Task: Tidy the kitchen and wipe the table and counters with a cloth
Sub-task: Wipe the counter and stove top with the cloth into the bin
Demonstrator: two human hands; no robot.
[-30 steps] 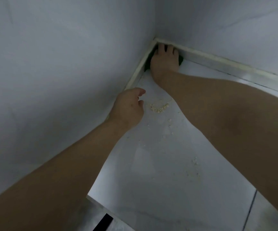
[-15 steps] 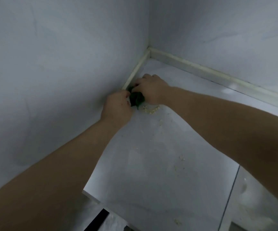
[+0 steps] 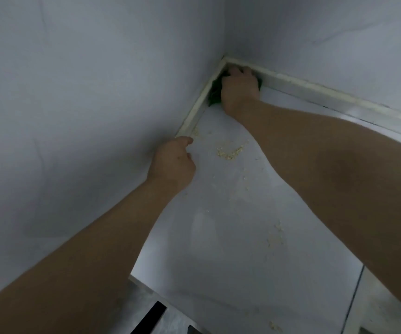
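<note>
My right hand (image 3: 239, 92) is deep in the corner where two grey walls meet. It holds a dark green cloth (image 3: 215, 94) down on the white counter (image 3: 218, 249). The cloth shows only at the hand's left and right edges; the rest is hidden beneath it. My left hand (image 3: 174, 163) rests on the counter beside the left wall, fingers loosely curled and holding nothing. A small pile of pale crumbs (image 3: 229, 153) lies between the two hands.
More crumbs (image 3: 276, 237) are scattered toward the counter's front. A cream trim strip (image 3: 194, 116) runs along the foot of both walls. At the right a seam (image 3: 355, 297) crosses the counter. Below its front edge is a dark gap (image 3: 151, 317).
My right hand dragged the cloth out to the crumb pile beside my left hand, then pushed it back into the corner. The left hand stayed in place.
</note>
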